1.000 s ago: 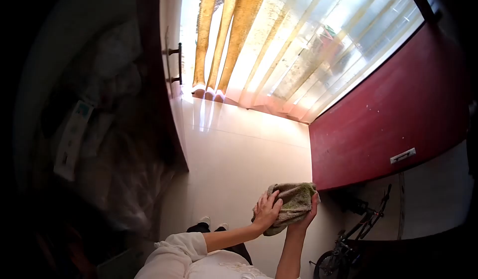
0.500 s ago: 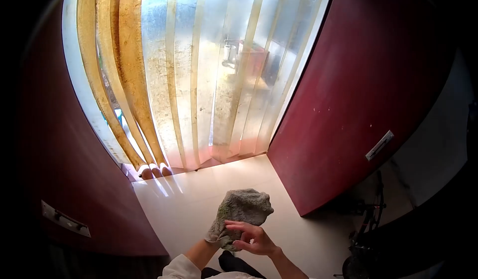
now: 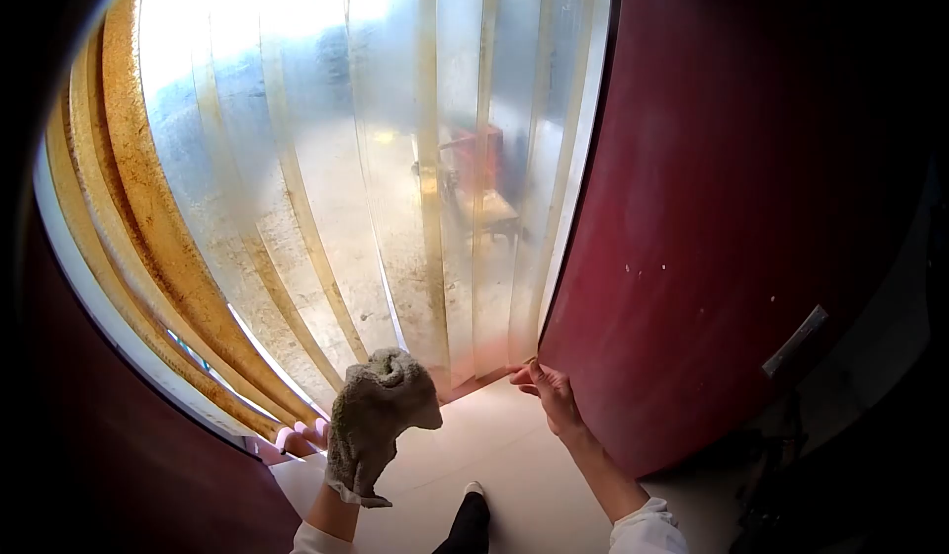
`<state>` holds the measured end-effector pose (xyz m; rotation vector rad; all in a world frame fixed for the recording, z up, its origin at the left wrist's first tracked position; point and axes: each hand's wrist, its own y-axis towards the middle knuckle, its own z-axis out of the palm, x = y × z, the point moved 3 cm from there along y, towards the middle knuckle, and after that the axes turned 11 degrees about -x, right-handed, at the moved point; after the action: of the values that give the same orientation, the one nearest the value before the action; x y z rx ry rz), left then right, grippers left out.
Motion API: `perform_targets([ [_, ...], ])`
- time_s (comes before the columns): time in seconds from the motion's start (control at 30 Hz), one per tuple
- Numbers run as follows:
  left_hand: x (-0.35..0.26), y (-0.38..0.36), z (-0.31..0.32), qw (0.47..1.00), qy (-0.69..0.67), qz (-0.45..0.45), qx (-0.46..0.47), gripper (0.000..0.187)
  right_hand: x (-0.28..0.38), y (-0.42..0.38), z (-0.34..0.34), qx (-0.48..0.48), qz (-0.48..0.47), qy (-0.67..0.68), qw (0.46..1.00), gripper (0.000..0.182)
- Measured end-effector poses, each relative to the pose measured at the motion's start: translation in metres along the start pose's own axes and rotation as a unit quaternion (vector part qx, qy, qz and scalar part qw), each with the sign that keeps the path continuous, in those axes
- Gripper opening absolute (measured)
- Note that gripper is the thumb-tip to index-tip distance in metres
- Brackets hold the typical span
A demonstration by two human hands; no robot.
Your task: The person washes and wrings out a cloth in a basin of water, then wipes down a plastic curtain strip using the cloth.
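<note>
A grey-green fluffy cloth mitt [image 3: 371, 421] covers my left hand [image 3: 381, 406], which is raised before the lower part of the plastic strip curtain [image 3: 316, 208]. The fingers inside the mitt are hidden. My right hand [image 3: 552, 396] is bare, near the curtain's lower right corner and the edge of the red door. Its thumb and fingers are pinched together, with a tiny tan bit at the tips that is too small to name. The two hands are well apart.
A dark red door [image 3: 732, 208] with a metal handle [image 3: 795, 340] stands on the right. Another dark red panel [image 3: 89, 406] is on the left. One shoe [image 3: 474, 489] rests on the pale floor [image 3: 474, 445]. A blurred red object shows through the curtain.
My right hand has left the mitt and moved right, up to the door edge, its fingers now pinched. My left hand has moved left. The view has shifted, and the curtain looks closer.
</note>
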<state>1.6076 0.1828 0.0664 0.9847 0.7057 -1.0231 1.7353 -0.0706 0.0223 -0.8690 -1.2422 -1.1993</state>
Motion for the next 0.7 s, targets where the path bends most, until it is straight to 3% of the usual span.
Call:
perform_targets([
  [0.3,0.033,0.209,0.036,0.997,-0.015,-0.048,0.053,0.03,0.038,0.179,-0.07,-0.122,-0.023,-0.011,0.992,0.02],
  [0.57,0.063,0.346,0.074,0.998,0.024,-0.034,0.057,0.025,0.047,0.337,-0.123,-0.166,-0.035,-0.057,0.984,0.022],
  [0.7,0.069,0.402,0.082,0.997,0.073,0.008,0.03,0.023,0.045,0.448,-0.132,-0.163,-0.092,-0.057,0.981,0.032],
])
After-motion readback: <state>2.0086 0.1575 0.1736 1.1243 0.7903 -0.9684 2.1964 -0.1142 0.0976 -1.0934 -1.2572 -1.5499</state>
